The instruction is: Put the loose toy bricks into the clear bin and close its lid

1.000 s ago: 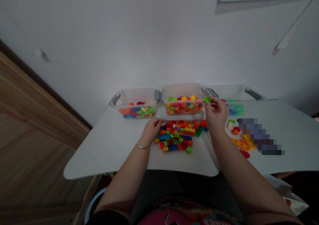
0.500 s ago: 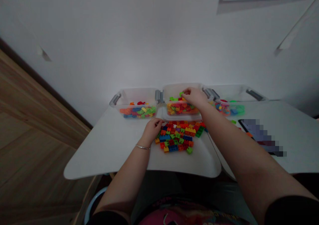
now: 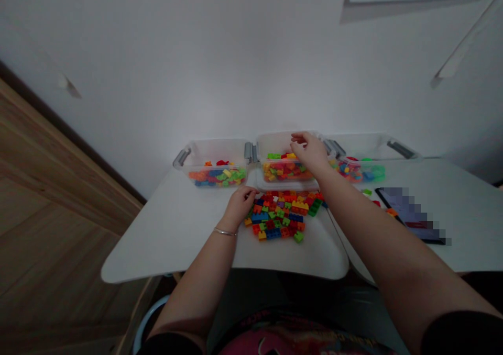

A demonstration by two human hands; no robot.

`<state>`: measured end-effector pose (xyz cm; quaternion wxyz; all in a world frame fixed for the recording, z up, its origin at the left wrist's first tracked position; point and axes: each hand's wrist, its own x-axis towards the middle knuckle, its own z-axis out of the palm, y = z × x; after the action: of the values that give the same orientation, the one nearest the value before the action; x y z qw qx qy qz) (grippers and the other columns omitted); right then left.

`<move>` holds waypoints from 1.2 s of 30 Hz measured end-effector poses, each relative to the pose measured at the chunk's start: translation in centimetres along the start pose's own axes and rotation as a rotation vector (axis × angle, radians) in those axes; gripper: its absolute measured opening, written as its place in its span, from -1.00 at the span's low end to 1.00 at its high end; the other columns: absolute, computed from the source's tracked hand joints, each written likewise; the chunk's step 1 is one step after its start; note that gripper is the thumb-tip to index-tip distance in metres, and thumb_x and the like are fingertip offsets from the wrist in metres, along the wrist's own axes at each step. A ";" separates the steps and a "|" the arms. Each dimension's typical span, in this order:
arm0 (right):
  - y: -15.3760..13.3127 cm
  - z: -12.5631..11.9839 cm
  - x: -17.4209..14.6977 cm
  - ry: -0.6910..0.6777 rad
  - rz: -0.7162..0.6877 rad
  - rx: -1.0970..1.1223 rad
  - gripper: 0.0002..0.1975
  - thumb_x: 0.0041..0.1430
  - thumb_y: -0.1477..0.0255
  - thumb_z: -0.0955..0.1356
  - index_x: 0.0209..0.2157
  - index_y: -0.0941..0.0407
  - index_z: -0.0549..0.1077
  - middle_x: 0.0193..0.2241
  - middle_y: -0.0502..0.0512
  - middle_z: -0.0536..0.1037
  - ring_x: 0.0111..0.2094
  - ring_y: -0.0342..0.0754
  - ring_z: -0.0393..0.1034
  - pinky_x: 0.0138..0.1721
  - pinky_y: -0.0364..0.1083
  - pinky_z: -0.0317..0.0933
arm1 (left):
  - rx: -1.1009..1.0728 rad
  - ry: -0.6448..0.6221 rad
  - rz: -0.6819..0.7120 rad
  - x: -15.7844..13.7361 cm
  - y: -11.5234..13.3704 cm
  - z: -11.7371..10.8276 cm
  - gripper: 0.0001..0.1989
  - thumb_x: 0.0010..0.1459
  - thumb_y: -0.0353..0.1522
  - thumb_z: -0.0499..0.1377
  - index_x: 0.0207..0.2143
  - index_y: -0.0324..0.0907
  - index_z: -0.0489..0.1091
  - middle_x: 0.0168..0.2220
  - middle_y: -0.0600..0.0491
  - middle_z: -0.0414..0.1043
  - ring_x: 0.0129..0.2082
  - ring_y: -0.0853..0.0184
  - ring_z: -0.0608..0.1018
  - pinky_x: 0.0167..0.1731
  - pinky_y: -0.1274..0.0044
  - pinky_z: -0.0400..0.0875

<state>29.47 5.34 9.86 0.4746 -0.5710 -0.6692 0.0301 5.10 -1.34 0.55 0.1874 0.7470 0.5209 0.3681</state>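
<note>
One hand is resting by a pile of bricks, the other hovering open over the middle tub.
Nearest the person, a silver bangle is circling the left wrist, and the left hand is lying on the white table, fingers curling at the edge of the loose toy bricks; I can't tell whether they are gripping one. To the right, a dark-edged tablet is lying flat beyond the right forearm. Farther back, the bricks are spreading just in front of the clear middle tub, which is holding more of them. Above it the right hand is hanging with its fingers parted. A left tub and a right tub, both holding colourful pieces, are flanking it before the pale wall.
</note>
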 end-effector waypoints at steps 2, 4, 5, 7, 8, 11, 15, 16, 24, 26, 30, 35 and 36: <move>0.1 -0.5 -0.6 0.026 -0.083 0.041 -0.67 0.07 0.37 0.29 -0.12 0.13 0.49 -0.22 0.15 0.59 -0.24 0.01 0.45 -0.16 0.02 0.32 | 0.000 0.001 -0.002 0.0 0.1 0.0 -0.77 0.21 -0.39 0.05 -0.33 -0.17 0.51 -0.28 0.01 0.54 -0.19 0.29 0.53 -0.10 0.46 0.41; -0.2 -1.3 -1.4 0.055 -0.163 0.037 -0.70 0.08 0.39 0.29 -0.14 0.13 0.49 -0.20 0.17 0.58 -0.20 0.03 0.44 -0.12 0.04 0.30 | 0.007 -0.005 -0.011 -0.1 0.1 0.0 -0.77 0.21 -0.38 0.05 -0.33 -0.18 0.52 -0.29 0.00 0.54 -0.20 0.28 0.53 -0.11 0.46 0.41; -0.6 -1.7 -2.0 0.072 -0.196 0.019 -0.71 0.08 0.40 0.28 -0.15 0.12 0.49 -0.20 0.17 0.58 -0.17 0.04 0.43 -0.08 0.06 0.27 | 0.010 -0.010 -0.018 -0.1 0.1 -0.1 -0.77 0.21 -0.38 0.05 -0.32 -0.19 0.52 -0.29 -0.01 0.53 -0.20 0.28 0.53 -0.12 0.46 0.41; -1.4 -2.5 -3.5 0.093 -0.245 -0.031 -0.73 0.08 0.41 0.28 -0.17 0.10 0.49 -0.20 0.17 0.58 -0.13 0.08 0.41 -0.01 0.09 0.22 | 0.008 -0.014 -0.030 -0.1 0.1 -0.1 -0.76 0.21 -0.38 0.04 -0.32 -0.19 0.52 -0.29 -0.01 0.53 -0.20 0.28 0.53 -0.12 0.46 0.41; -1.9 -2.7 -4.4 0.095 -0.259 -0.046 -0.73 0.08 0.40 0.28 -0.17 0.10 0.49 -0.20 0.17 0.58 -0.12 0.09 0.41 0.00 0.10 0.21 | 0.004 -0.014 -0.032 -0.1 0.1 -0.1 -0.76 0.21 -0.38 0.04 -0.31 -0.19 0.52 -0.28 -0.02 0.54 -0.19 0.27 0.53 -0.11 0.45 0.41; -2.5 -3.0 -7.1 0.067 -0.281 -0.042 -0.73 0.10 0.39 0.29 -0.16 0.10 0.48 -0.17 0.18 0.57 -0.10 0.11 0.41 0.01 0.11 0.21 | -0.002 -0.016 -0.031 0.0 0.0 -0.1 -0.76 0.21 -0.37 0.04 -0.32 -0.18 0.52 -0.27 -0.01 0.55 -0.18 0.27 0.53 -0.09 0.44 0.40; -1.1 -2.5 -10.6 -0.007 -0.268 -0.050 -0.73 0.11 0.40 0.29 -0.14 0.07 0.46 -0.13 0.17 0.57 -0.05 0.11 0.40 0.03 0.12 0.20 | 0.003 -0.008 -0.031 0.0 0.0 0.0 -0.77 0.20 -0.37 0.04 -0.33 -0.17 0.52 -0.28 0.01 0.55 -0.19 0.27 0.53 -0.10 0.44 0.41; -0.5 -2.4 -11.3 -0.019 -0.255 -0.061 -0.74 0.11 0.40 0.30 -0.14 0.07 0.47 -0.13 0.17 0.56 -0.05 0.11 0.40 0.03 0.12 0.21 | 0.003 -0.005 -0.032 0.0 0.0 0.0 -0.77 0.20 -0.38 0.05 -0.33 -0.17 0.51 -0.28 0.01 0.55 -0.19 0.28 0.53 -0.10 0.45 0.41; 3.1 -2.4 -15.5 -0.131 -0.186 -0.207 -0.78 0.10 0.32 0.36 -0.20 0.04 0.53 -0.11 0.16 0.55 -0.05 0.16 0.35 0.02 0.20 0.21 | 0.010 -0.005 -0.025 0.0 0.3 -0.1 -0.77 0.19 -0.38 0.05 -0.33 -0.17 0.52 -0.27 0.01 0.56 -0.19 0.28 0.54 -0.10 0.44 0.42; 3.6 -2.3 -15.9 -0.161 -0.183 -0.227 -0.80 0.14 0.30 0.34 -0.23 0.04 0.54 -0.11 0.16 0.55 -0.05 0.17 0.34 0.01 0.22 0.21 | 0.004 -0.008 -0.027 0.0 0.3 -0.1 -0.77 0.19 -0.38 0.05 -0.33 -0.16 0.52 -0.27 0.01 0.56 -0.18 0.28 0.54 -0.09 0.44 0.42; 4.3 -1.8 -16.2 -0.197 -0.158 -0.256 -0.79 0.19 0.29 0.31 -0.24 0.05 0.54 -0.11 0.17 0.54 -0.05 0.18 0.33 0.01 0.22 0.22 | 0.004 -0.003 -0.029 0.0 0.3 -0.1 -0.77 0.19 -0.39 0.05 -0.34 -0.17 0.51 -0.28 0.01 0.55 -0.19 0.28 0.54 -0.10 0.45 0.42; 4.4 -1.4 -16.3 -0.165 -0.147 -0.218 -0.80 0.15 0.30 0.34 -0.24 0.04 0.54 -0.14 0.18 0.55 -0.06 0.18 0.35 0.01 0.24 0.23 | 0.008 -0.007 -0.017 0.0 0.2 0.0 -0.77 0.19 -0.39 0.05 -0.33 -0.17 0.52 -0.27 0.00 0.56 -0.19 0.28 0.54 -0.10 0.44 0.42; 4.3 -1.4 -16.3 -0.163 -0.150 -0.202 -0.82 0.14 0.30 0.34 -0.26 0.04 0.54 -0.14 0.18 0.55 -0.07 0.18 0.35 0.02 0.25 0.22 | 0.008 -0.009 -0.019 0.0 0.2 0.0 -0.77 0.19 -0.39 0.05 -0.33 -0.17 0.52 -0.27 0.00 0.56 -0.19 0.28 0.54 -0.10 0.44 0.42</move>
<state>31.92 -6.75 -1.70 0.3597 -0.5597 -0.7460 -0.0268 5.21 -1.42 0.73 0.1901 0.7446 0.5286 0.3606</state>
